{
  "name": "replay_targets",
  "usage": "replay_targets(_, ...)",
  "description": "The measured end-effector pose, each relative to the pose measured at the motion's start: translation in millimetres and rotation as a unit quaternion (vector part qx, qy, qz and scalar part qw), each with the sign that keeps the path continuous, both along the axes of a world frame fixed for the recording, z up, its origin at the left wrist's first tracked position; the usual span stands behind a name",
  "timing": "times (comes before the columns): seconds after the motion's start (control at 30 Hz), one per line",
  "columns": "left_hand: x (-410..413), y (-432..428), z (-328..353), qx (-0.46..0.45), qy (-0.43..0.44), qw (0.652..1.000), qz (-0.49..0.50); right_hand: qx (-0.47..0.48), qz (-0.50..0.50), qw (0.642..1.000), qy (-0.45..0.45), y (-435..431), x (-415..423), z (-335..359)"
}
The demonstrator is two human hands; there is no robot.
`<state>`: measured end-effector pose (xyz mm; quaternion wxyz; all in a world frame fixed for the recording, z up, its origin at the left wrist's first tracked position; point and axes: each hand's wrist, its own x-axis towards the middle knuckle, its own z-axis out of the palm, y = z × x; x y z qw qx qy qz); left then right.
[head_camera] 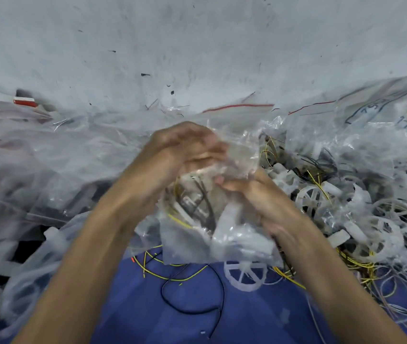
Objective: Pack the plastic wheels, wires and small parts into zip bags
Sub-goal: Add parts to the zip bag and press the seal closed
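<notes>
A clear zip bag (224, 234) hangs in mid-frame, filled with white plastic parts, black wires and a yellow wire. My left hand (182, 150) grips its upper edge from the left, fingers curled over the plastic. My right hand (254, 194) pinches the same bag from the right, just below the top. A white spoked wheel (244, 273) lies on the blue cloth (147, 314) under the bag. Loose yellow and black wires (187, 281) trail across the cloth. The picture is blurred by motion.
A heap of white wheels, wires and small parts (376, 214) fills the right side. Filled clear bags (31, 175) pile up at left. Empty zip bags with red strips (239, 107) lie behind. A printed sack (391, 108) sits far right on the grey floor (197, 45).
</notes>
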<state>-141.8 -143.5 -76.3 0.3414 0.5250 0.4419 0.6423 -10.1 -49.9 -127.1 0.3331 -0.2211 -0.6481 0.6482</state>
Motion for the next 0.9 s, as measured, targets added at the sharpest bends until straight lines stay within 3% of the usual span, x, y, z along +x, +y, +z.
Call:
replay_targets(0.07, -16, 3, -1, 0.042, 0.02, 0.989, 0.142, -0.041, -0.023, 0.999, 0.011, 13, 6, -3)
replay_targets(0.13, -28, 11, -10, 0.017, 0.029, 0.972, 0.232, -0.04, -0.046, 0.998, 0.016, 21, 11, -3)
replay_targets(0.17, -32, 14, -15, -0.035, 0.045, 0.977, 0.206, -0.039, -0.054, 0.997, 0.027, 24, 12, -2)
replay_targets(0.23, -34, 15, -24, -0.145, 0.057, 0.987, 0.034, -0.055, -0.048, 0.995, 0.065, 24, 14, 0)
replay_targets(0.27, -33, 14, -28, -0.174, 0.038, 0.982, -0.056, -0.074, -0.045, 0.993, 0.082, 24, 14, 1)
replay_targets(0.33, -30, 11, -35, -0.183, -0.008, 0.974, -0.134, -0.115, -0.048, 0.986, 0.107, 20, 13, 4)
replay_targets(0.53, -22, 14, -32, -0.192, -0.001, 0.971, -0.141, -0.139, -0.059, 0.982, 0.109, 16, 9, 11)
replay_targets(0.9, -20, 21, -33, -0.186, -0.017, 0.98, -0.073, -0.115, -0.065, 0.991, -0.02, 28, 25, 16)
